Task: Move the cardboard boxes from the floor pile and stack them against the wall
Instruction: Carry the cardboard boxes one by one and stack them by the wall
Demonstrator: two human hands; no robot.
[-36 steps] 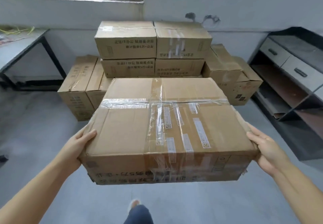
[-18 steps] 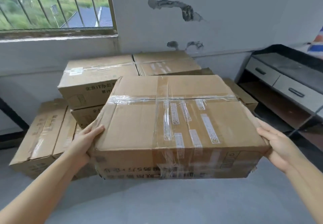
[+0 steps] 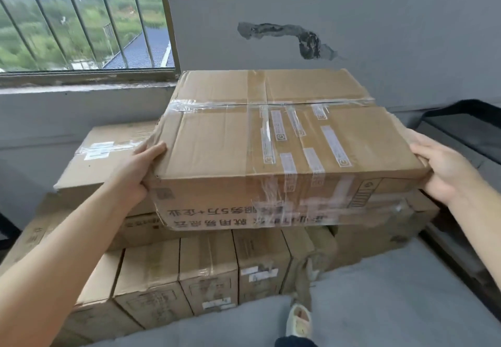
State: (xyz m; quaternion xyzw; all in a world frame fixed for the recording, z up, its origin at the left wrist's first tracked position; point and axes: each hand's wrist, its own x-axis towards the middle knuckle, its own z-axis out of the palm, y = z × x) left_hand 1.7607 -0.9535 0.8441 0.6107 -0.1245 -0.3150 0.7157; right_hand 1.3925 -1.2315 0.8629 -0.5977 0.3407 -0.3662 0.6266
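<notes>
I carry a large taped cardboard box (image 3: 284, 151) between both hands, level, above the stack of boxes (image 3: 206, 271) against the grey wall (image 3: 352, 21). My left hand (image 3: 138, 168) grips its left side, thumb on the top edge. My right hand (image 3: 439, 168) grips its right side the same way. The held box covers the right half of the stack's top layer; another top-layer box (image 3: 108, 162) shows to its left. Whether the held box touches the stack cannot be told.
A barred window (image 3: 81, 21) sits above the ledge at upper left. A dark shelf unit (image 3: 466, 135) stands at the right. The grey floor (image 3: 393, 292) lies before the stack, with my slippered foot (image 3: 299, 319) on it.
I have stepped up to the stack, and the box has risen and gone forward over its top layer. Both hands keep the same grip.
</notes>
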